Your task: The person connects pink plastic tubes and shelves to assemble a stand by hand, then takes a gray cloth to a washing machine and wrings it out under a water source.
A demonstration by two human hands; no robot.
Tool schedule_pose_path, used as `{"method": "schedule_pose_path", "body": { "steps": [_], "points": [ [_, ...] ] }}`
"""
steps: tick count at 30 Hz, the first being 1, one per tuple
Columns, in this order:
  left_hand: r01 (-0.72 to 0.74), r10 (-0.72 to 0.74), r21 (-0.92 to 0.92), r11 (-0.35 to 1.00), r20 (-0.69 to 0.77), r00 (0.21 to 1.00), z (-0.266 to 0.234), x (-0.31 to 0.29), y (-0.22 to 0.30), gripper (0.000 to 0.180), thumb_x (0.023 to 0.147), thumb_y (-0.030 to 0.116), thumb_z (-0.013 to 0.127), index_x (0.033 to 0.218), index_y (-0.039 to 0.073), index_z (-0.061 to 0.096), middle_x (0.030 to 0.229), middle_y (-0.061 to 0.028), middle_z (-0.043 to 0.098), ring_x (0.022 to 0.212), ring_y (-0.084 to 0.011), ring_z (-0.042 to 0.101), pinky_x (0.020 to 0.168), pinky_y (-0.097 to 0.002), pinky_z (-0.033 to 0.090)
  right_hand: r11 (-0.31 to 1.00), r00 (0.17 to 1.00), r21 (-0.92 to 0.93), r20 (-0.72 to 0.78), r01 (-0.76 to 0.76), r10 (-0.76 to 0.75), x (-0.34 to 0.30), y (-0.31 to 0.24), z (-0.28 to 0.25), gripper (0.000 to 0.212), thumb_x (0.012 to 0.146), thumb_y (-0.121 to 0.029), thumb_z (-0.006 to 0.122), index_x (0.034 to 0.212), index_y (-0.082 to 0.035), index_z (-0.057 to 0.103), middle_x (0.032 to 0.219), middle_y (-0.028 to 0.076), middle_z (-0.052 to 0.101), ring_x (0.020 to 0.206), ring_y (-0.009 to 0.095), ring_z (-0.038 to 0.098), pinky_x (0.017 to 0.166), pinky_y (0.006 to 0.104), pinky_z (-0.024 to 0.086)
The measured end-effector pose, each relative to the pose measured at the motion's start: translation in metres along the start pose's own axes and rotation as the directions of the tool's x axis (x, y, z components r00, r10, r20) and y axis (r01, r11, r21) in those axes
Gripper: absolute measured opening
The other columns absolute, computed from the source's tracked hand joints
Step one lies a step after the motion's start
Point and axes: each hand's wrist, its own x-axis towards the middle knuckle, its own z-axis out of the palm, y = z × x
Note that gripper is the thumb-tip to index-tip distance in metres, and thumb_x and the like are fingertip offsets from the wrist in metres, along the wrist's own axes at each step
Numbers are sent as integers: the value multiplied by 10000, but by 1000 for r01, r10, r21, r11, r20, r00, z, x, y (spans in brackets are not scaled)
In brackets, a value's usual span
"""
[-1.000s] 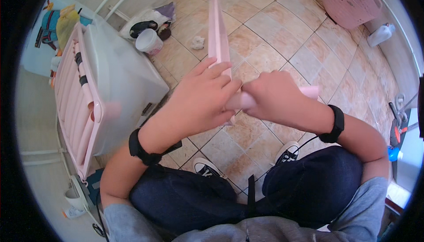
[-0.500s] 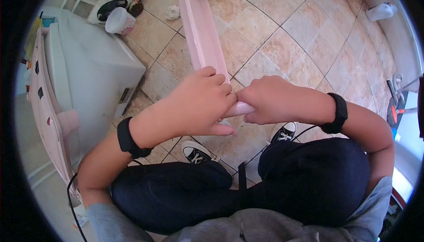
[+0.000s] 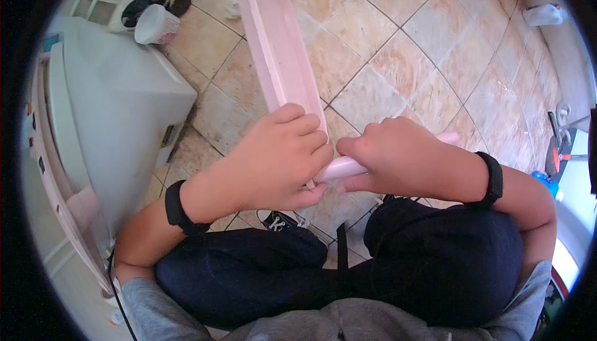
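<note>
A long pale-pink plastic panel (image 3: 273, 42) with raised side edges slants away from me, its near end in my left hand (image 3: 283, 160). The fingers of that hand curl over the panel's edge, with the thumb below. A pink tube (image 3: 345, 168) runs crosswise from beside the panel's near end and under my right hand (image 3: 398, 157). My right hand is closed round the tube, and its far end pokes out beyond the knuckles. Where tube and panel meet is partly hidden by my left fingers, so I cannot tell if they are joined.
A white box-like appliance (image 3: 118, 92) stands on the left, a pink panel (image 3: 65, 210) with holes beside it. Near it is a white tub (image 3: 157, 25). A white bottle (image 3: 542, 15) lies far right on the tiled floor (image 3: 385, 67). Tools (image 3: 555, 148) lie at right.
Both hands have come slightly nearer to me. More of the tube shows between them, and its far end now sticks out past my right hand. The panel's near end has moved nearer too.
</note>
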Motion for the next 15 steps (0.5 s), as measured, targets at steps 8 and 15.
{"method": "schedule_pose_path", "body": {
  "steps": [8,15],
  "points": [
    [185,-182,133,974,-33,983,-3,3,12,359,663,323,769,863,43,666,922,-85,590,1046,-255,563,1182,-456,301,997,997,2,0,-81,81,2,-4,-2,345,859,-357,740,837,-18,676,781,182,673,749,375,696,676,452,556],
    [221,-211,122,968,-85,974,1,-3,10,341,608,253,769,843,69,604,942,-92,531,1055,-283,552,1200,-532,281,998,998,7,-16,-62,62,7,-2,-1,311,868,-329,731,846,-21,693,764,182,673,735,371,692,677,458,555]
  ]
}}
